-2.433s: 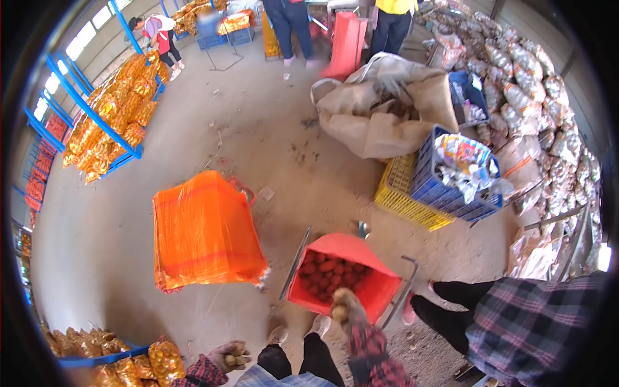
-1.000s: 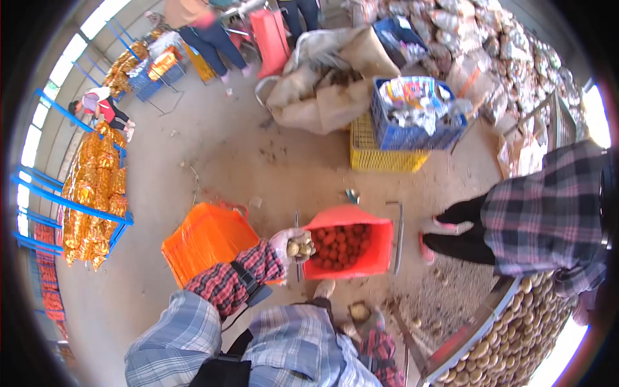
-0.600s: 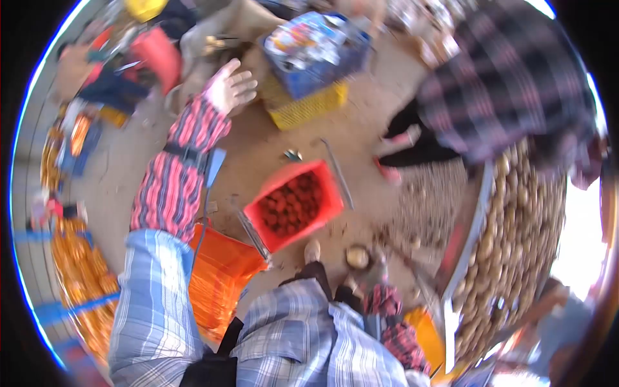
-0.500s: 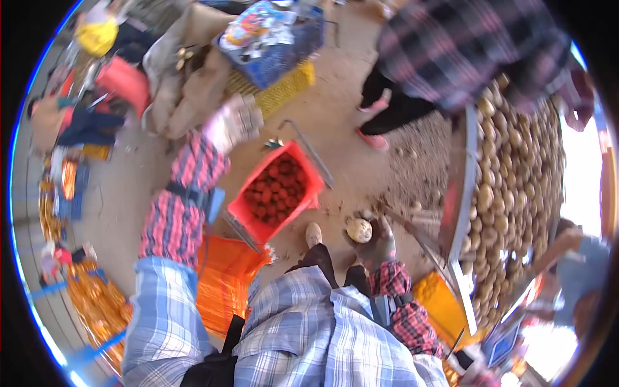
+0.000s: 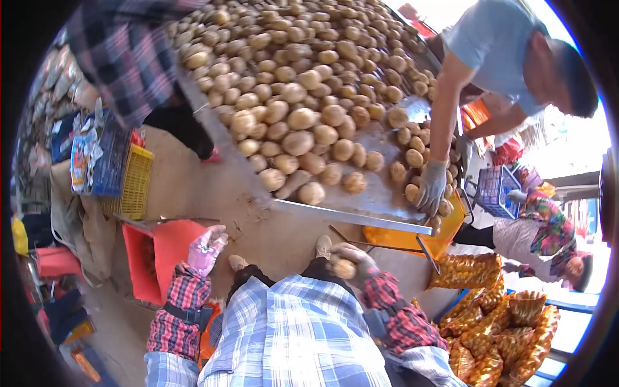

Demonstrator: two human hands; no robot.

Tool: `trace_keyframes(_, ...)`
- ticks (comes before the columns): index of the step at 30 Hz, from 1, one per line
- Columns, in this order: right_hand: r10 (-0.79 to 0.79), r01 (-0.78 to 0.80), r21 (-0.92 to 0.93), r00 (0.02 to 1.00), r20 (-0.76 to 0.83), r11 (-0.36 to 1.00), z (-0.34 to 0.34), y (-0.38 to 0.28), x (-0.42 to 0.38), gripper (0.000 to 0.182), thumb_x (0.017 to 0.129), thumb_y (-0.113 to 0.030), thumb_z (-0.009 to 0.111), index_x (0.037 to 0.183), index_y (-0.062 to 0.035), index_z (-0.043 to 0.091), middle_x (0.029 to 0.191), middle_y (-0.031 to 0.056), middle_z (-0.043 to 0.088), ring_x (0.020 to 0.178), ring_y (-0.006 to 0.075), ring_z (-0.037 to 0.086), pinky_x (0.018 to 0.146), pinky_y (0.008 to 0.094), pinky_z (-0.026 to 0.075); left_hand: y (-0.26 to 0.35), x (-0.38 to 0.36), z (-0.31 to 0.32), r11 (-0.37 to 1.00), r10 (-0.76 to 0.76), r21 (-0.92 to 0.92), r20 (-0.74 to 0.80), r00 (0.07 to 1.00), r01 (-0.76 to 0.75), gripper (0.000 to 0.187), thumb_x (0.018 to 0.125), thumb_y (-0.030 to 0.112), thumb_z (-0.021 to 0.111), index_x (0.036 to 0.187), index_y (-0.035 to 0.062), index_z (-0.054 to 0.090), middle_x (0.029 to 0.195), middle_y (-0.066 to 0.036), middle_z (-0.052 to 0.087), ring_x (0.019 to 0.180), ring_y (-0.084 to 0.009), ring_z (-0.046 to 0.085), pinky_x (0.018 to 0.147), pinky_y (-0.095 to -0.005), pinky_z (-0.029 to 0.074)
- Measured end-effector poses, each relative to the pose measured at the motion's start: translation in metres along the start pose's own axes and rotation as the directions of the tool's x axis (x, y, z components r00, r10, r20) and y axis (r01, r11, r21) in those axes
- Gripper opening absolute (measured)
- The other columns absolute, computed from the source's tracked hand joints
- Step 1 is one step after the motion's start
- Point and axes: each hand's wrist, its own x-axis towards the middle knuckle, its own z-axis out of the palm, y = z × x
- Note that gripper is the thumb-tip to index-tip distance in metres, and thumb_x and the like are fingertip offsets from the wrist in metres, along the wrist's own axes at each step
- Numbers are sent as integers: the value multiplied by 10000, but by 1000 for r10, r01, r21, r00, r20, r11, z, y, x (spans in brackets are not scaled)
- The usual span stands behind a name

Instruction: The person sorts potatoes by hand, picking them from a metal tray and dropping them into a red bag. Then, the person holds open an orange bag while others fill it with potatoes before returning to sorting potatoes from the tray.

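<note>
My right hand (image 5: 358, 258), in a grey glove, is closed on a potato (image 5: 345, 269) low in front of my body. Its fingers curl over the top of the potato. My left hand (image 5: 207, 249) wears a white and pink patterned glove and holds nothing; its fingers are loosely bent and apart. It is beside the red bucket (image 5: 174, 242), whose opening faces left, so its contents hardly show. Beyond both hands, many potatoes (image 5: 298, 143) lie on a sloping metal table (image 5: 335, 211).
Opposite, a co-worker in a light blue shirt (image 5: 493, 39) has a gloved hand (image 5: 433, 187) among the potatoes, above a yellow chute (image 5: 451, 222). Another person in plaid (image 5: 132, 58) stands far left. Filled net bags (image 5: 496, 322) lie right; blue (image 5: 106, 155) and yellow crates (image 5: 137, 180) stand left.
My view has turned right toward the potato table. My right hand, earlier reaching beside a potato near the ground, now holds a potato. My left hand is closer to my body.
</note>
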Motion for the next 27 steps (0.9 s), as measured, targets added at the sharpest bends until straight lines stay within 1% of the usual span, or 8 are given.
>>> trace_keyframes(2,-123,121,-30,988,-96,992,-85,-38,-36,267,936,-207,651,1103,-1,620,876,128,668,768,277,678,727,401,583,35,13,56,985,131,114,2,991,-131,392,943,131,638,1305,-2,563,1139,-137,684,1021,-279,684,922,-357,546)
trace_keyframes(6,-324,389,86,854,-406,917,-227,-104,-70,287,895,-231,669,1083,-15,653,920,135,680,780,264,679,686,371,591,121,46,164,478,585,685,218,781,-549,544,817,161,743,1324,67,571,1229,-203,623,1156,-403,591,986,-465,491)
trace_keyframes(12,-307,535,113,630,-713,837,-368,-157,-39,348,916,-233,683,1197,-39,614,1088,108,658,959,259,672,855,397,576,148,106,213,136,484,966,127,866,-218,942,675,463,847,1481,192,440,1573,-156,252,1466,-432,195,1189,-627,125)
trace_keyframes(13,-484,513,-225,454,-748,828,-397,-152,-16,412,901,-253,701,1223,-15,607,1181,130,631,1064,273,639,924,389,542,145,110,216,151,489,961,132,862,-233,958,692,536,820,1494,200,418,1588,-168,207,1462,-448,200,1168,-664,125)
trace_keyframes(16,-770,-80,-805,251,-587,588,-320,-182,-18,531,877,-273,716,1324,-25,571,1421,172,513,1314,318,501,1116,381,398,164,105,246,91,340,989,81,937,-119,931,714,556,797,1497,220,419,1591,-192,210,1466,-469,176,1152,-692,107)
trace_keyframes(20,-969,-204,-968,171,-180,144,-246,-209,31,587,836,-308,726,1382,-180,554,1453,130,503,1351,342,453,1143,422,357,171,106,288,-35,297,969,244,923,-245,859,756,581,735,1496,268,433,1598,-151,283,1492,-439,148,1135,-734,55)
trace_keyframes(23,-809,-542,-815,375,-452,204,-178,-236,38,730,808,-529,690,1462,-309,451,1569,5,379,1484,355,229,1158,665,195,158,119,310,-21,295,922,375,879,-387,746,837,540,662,1493,262,439,1556,-112,385,1482,-455,173,1134,-742,31)
trace_keyframes(27,-740,-620,-741,367,-564,257,-138,-229,39,869,779,-534,732,1496,-177,396,1530,78,418,1458,369,283,1212,494,222,161,140,359,76,347,824,507,789,-562,710,864,487,649,1486,212,444,1536,-111,420,1475,-380,271,1170,-663,112)
